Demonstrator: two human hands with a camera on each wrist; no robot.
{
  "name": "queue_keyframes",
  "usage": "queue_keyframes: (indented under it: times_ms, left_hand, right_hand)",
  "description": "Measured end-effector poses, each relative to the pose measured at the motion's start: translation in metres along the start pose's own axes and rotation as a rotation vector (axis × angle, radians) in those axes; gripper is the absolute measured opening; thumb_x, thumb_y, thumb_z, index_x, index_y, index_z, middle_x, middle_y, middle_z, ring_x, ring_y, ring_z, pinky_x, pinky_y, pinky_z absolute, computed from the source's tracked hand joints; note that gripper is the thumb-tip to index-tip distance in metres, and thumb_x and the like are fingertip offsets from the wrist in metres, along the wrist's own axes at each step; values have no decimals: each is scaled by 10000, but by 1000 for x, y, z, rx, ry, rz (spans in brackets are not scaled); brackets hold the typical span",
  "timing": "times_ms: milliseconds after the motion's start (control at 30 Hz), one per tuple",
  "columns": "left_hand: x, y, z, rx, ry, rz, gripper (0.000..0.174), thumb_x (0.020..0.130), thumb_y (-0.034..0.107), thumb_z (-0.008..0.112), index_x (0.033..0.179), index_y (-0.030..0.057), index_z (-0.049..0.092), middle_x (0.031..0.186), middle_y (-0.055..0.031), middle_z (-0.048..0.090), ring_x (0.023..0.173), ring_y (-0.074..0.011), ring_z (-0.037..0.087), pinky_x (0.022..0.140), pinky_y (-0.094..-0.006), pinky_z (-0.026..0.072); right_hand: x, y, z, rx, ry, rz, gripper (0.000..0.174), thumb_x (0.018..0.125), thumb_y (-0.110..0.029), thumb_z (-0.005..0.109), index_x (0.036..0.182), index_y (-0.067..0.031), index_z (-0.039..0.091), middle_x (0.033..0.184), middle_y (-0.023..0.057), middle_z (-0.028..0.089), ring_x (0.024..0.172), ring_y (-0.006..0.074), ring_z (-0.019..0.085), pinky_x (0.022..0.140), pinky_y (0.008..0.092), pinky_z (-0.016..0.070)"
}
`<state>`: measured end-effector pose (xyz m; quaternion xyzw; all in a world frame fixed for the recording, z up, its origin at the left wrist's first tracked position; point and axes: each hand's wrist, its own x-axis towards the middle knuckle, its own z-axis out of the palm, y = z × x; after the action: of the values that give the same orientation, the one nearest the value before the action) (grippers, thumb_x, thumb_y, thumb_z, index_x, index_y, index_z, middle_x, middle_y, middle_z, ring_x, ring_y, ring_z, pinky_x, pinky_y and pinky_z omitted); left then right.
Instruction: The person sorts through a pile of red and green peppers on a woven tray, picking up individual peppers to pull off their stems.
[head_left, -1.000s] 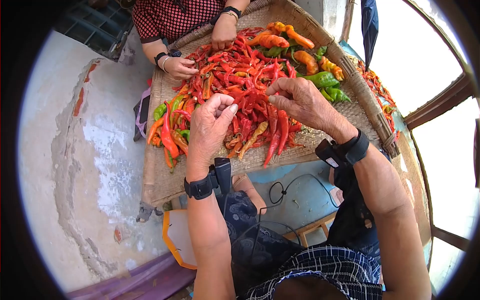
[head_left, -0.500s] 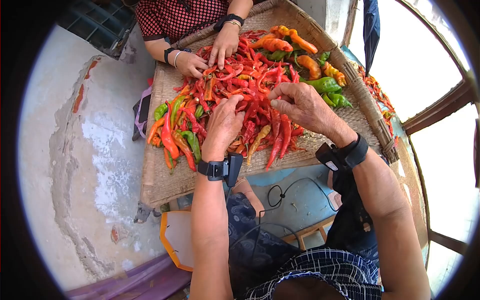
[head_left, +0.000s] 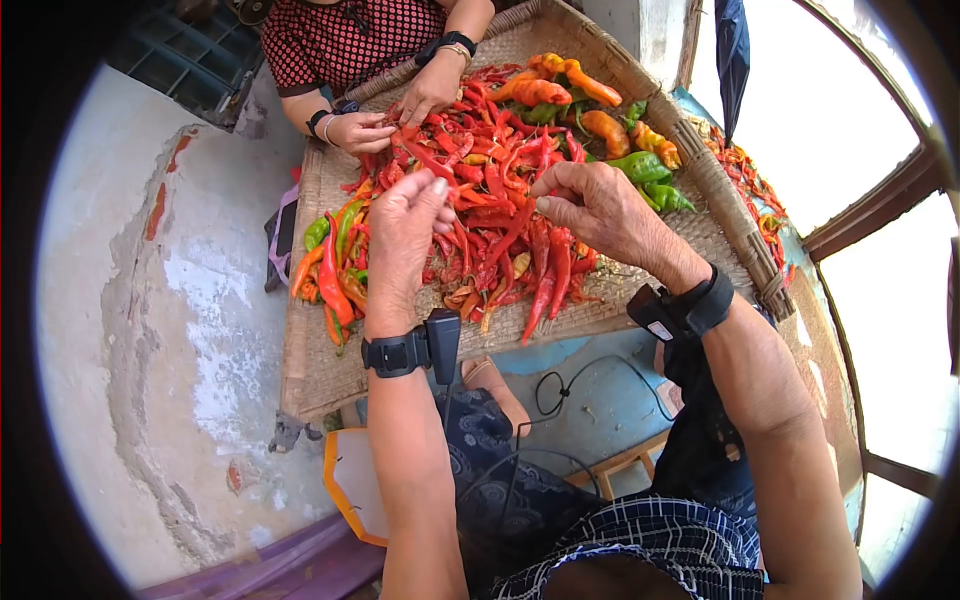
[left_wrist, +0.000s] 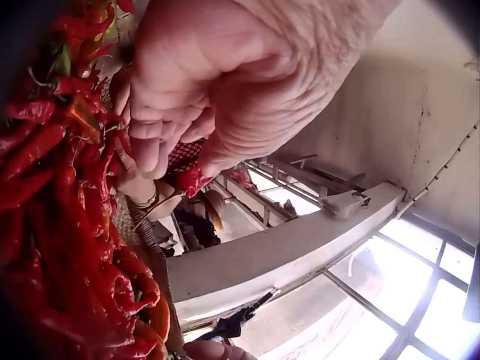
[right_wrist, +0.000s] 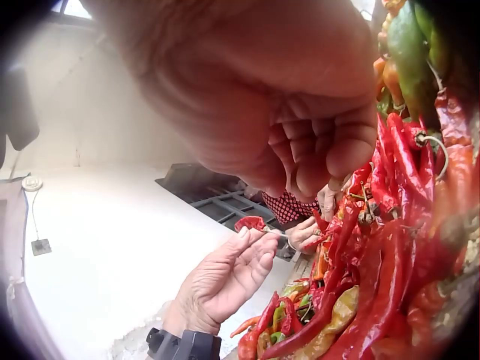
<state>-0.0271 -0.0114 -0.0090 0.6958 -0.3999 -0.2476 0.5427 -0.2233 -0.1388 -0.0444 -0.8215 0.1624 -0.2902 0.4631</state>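
My left hand [head_left: 405, 225] is raised over the near left of the pepper pile [head_left: 500, 165]. Thumb and fingers pinch a red chili pepper [right_wrist: 250, 223], mostly covered by the hand in the left wrist view. To the right, my right hand [head_left: 605, 212] hovers over the pile, its fingers curled and thumb against the index finger. A long dark red chili pepper [head_left: 512, 232] slants down from those fingertips, and its stem end is largely hidden. Beneath both hands lie wrinkled red peppers, with a yellowish one [right_wrist: 341, 311] among them.
A woven tray [head_left: 320, 375] holds the pile. Green peppers [head_left: 645, 168] and orange ones [head_left: 605, 130] lie at its right side. Across the tray, another person's hands [head_left: 365, 132] work at the pile. A folded umbrella [head_left: 732, 70] hangs at the right; a cable [head_left: 555, 395] runs below.
My left hand dipped into the pile, then rose back to the left with a red pepper. My right hand stayed nearly in place. The other person's hands moved slightly.
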Motion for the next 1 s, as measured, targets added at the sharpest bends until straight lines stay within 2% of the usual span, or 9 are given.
queue_keyframes:
  times_ms: [133,200,267,333,433,533,700,867,1000]
  left_hand:
    - [16,-27,-24,54,366,97,352,905,242,607,1098,-52,604,833,-19,638,718,-89,590,665,-222,478]
    - [15,-55,-46,681,167,-13,327,886,269,610,1008,-32,646,781,-21,645,674,-88,584,638,-237,474]
    - [0,-48,-24,844,70,86,289,857,286,622,876,1,665,740,-92,659,613,-178,595,611,-303,476]
    - [-4,-39,-6,857,-35,-37,286,814,277,658,854,0,597,725,-159,646,737,-317,644,691,-408,482]
    - [-8,-47,11,812,-38,28,248,799,169,685,930,-5,566,697,-89,629,646,-197,603,627,-325,480]
    - [-10,-42,18,673,-41,26,302,773,102,697,996,-5,524,699,-86,617,644,-172,595,617,-311,475]
    - [-16,-17,23,332,-52,118,186,864,56,623,1014,30,516,793,1,608,677,-54,548,604,-202,446]
    - [-11,-10,19,68,-20,168,172,879,69,620,1018,40,522,788,5,594,677,-42,553,603,-194,466]
    - [-9,5,8,17,-218,-29,180,875,67,623,1026,47,528,796,10,587,669,-47,550,602,-186,461]
  right_hand:
    - [0,-1,2,18,-6,3,143,839,-131,623,900,-1,625,701,114,619,638,208,617,591,321,490]
    - [0,2,5,11,19,-32,137,837,-124,619,897,-1,623,703,103,621,634,202,616,588,318,491]
    - [1,-1,4,22,0,-30,136,837,-123,617,899,-2,624,700,102,620,632,200,616,588,317,491]
    - [1,-1,4,26,-14,-23,135,838,-122,616,900,-2,624,698,101,620,631,197,617,587,316,491]
    - [0,-1,5,19,-24,-20,140,837,-127,619,900,-2,626,689,108,618,623,193,614,581,316,490]
    - [0,-2,4,19,-4,-15,145,836,-129,623,904,-1,630,684,113,618,618,193,614,573,316,488]
    - [0,2,4,23,15,-28,159,831,-127,629,921,3,638,696,120,626,625,201,619,573,319,488]
    - [-1,0,3,21,15,-26,160,829,-126,631,920,6,638,710,126,634,632,208,624,575,321,488]
    - [-1,0,0,23,3,-20,158,830,-126,631,913,8,635,704,119,631,629,207,620,578,321,488]
